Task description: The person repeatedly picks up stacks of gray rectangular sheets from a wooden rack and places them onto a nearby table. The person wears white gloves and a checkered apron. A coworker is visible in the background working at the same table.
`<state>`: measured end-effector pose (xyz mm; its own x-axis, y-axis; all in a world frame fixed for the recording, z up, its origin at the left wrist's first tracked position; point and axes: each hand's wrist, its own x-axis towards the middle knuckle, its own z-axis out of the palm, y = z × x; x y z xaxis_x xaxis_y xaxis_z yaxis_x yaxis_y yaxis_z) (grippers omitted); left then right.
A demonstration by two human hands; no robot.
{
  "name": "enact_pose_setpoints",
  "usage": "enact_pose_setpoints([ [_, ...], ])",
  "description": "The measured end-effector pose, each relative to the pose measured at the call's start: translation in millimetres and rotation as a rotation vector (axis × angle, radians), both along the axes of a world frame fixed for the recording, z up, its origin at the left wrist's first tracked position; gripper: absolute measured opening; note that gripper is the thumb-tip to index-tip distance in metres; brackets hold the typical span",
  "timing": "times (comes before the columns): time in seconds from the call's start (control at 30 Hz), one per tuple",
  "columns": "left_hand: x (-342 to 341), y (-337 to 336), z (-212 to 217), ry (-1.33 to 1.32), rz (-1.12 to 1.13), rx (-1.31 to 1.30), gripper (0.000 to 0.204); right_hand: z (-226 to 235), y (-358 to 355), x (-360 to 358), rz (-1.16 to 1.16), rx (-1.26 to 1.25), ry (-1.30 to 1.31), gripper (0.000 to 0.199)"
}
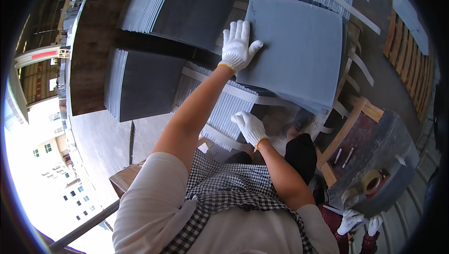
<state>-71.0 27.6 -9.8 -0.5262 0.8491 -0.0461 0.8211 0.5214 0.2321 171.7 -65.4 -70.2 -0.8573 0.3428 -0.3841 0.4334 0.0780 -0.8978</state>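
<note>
A large grey square tile (299,53) lies tilted on top of a stack of strapped grey tiles (224,109). My left hand (238,43), in a white knit glove, lies flat with fingers spread on the tile's left edge, thumb on its face. My right hand (250,128), also gloved, sits lower with curled fingers on the edge of the strapped stack, just below the tile's near corner. Whether it grips anything is unclear.
Two dark tile stacks (140,85) (187,6) stand to the left. A wooden crate frame (355,114) and a grey drum top with a tape roll (372,181) are at the right. Wooden pallets (407,67) lie beyond. Another person's gloved hands (360,221) show at the bottom right.
</note>
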Motion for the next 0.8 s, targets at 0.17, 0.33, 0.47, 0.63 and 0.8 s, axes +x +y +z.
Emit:
enact_pose_setpoints([
  [0.17,8.0,4.3,3.5,0.008,0.128,0.055,0.083,-13.8,-5.6,3.4,-0.049,0.047,0.068,0.032],
  [0.33,53.1,-40.2,1.7,0.009,0.079,-0.085,0.092,-30.7,4.8,8.5,-0.025,0.266,0.111,0.025],
  [0.47,84.6,-69.4,11.7,-0.052,0.097,-0.154,0.087,3.2,33.4,9.6,-0.379,-0.368,-0.127,0.027],
  [0.63,118.8,-118.7,-13.4,-0.275,0.385,0.185,0.082,-10.2,67.5,36.6,-0.733,-0.279,-0.022,0.033],
  [0.8,123.7,-108.8,-1.4,-1.290,1.087,0.555,0.083,2.9,80.6,54.8,-1.063,-0.694,0.206,0.027],
])
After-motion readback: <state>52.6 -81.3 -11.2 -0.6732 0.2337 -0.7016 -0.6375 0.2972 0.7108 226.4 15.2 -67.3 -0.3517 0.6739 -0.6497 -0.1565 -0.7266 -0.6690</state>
